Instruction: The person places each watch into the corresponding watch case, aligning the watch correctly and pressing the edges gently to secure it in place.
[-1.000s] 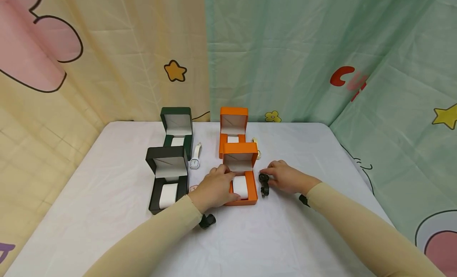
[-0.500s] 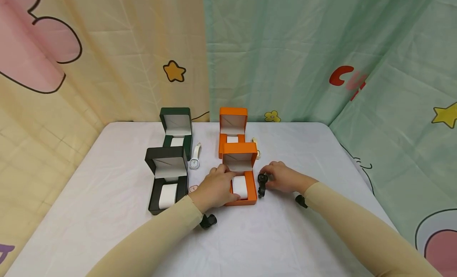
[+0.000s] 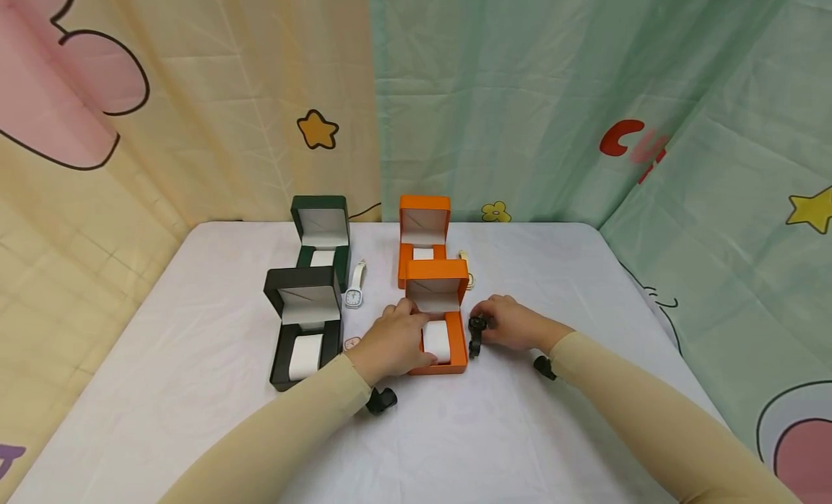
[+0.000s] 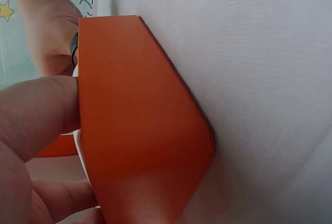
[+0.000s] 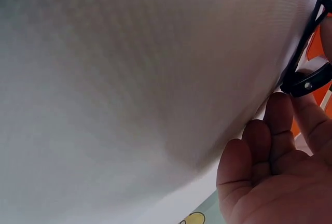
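My left hand [image 3: 393, 344] reaches over the side of the nearer orange watch box [image 3: 460, 345], thumb and finger at the two ends of its white cushion [image 3: 437, 341], which sits inside. The box's lid stands up. In the left wrist view the box's outer side wall [image 4: 140, 105] fills the middle, with fingers hooked over its edge. Just right of the box, my right hand [image 3: 513, 323] holds a black watch [image 3: 476, 338] by its upper part, the strap hanging toward me. In the right wrist view its dark band [image 5: 311, 81] shows at the fingertips.
On the left stand a black watch box [image 3: 279, 352] and, behind it, a green one [image 3: 343, 266], both with lids up. Another orange box [image 3: 425, 202] stands at the back. A white watch [image 3: 355, 287], a gold watch [image 3: 471, 280] and a pinkish dial [image 3: 352, 343] lie between them.
My right hand has moved slightly left with the black watch, bringing it closer to the orange box. My left hand keeps its place on the box.
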{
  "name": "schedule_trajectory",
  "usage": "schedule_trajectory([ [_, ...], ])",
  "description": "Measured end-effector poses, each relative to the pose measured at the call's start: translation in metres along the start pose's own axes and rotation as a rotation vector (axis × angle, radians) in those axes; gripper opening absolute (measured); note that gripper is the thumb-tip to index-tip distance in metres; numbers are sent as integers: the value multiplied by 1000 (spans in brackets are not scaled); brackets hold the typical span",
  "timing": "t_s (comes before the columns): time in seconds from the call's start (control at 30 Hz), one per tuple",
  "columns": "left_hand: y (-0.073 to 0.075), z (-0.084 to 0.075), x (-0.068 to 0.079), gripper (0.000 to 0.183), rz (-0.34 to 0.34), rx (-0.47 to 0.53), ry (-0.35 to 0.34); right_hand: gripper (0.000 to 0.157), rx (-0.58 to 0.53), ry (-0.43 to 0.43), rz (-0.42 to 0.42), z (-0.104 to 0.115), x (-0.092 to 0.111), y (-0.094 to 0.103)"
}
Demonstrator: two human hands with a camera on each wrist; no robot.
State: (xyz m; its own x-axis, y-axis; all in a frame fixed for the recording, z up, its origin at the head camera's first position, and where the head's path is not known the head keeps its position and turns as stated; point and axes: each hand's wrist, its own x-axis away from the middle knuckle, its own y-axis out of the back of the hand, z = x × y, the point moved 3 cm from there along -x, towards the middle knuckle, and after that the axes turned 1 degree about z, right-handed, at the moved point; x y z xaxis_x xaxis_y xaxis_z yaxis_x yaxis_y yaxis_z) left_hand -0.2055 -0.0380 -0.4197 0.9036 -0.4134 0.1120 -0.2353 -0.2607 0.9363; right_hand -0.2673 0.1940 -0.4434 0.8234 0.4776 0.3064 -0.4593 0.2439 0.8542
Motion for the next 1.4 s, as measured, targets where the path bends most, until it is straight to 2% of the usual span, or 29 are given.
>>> schedule_trajectory([
  [0.23,-1,0,0,73,-15,40,12,36,-50,-35,8,3,-1,-1],
  [0.5,0,0,0,73,-29,27,5,43,-25,12,17,3,-1,1],
  [0.9,2,-2,-2,69,25,-25,9,34,-74,24,27,5,0,1],
  [1.17,-1,0,-1,74,-24,10,-2,33,-106,64,-11,4,3,3],
  [1.4,-1,1,2,76,-82,-32,-52,38,-124,105,-66,6,7,8],
])
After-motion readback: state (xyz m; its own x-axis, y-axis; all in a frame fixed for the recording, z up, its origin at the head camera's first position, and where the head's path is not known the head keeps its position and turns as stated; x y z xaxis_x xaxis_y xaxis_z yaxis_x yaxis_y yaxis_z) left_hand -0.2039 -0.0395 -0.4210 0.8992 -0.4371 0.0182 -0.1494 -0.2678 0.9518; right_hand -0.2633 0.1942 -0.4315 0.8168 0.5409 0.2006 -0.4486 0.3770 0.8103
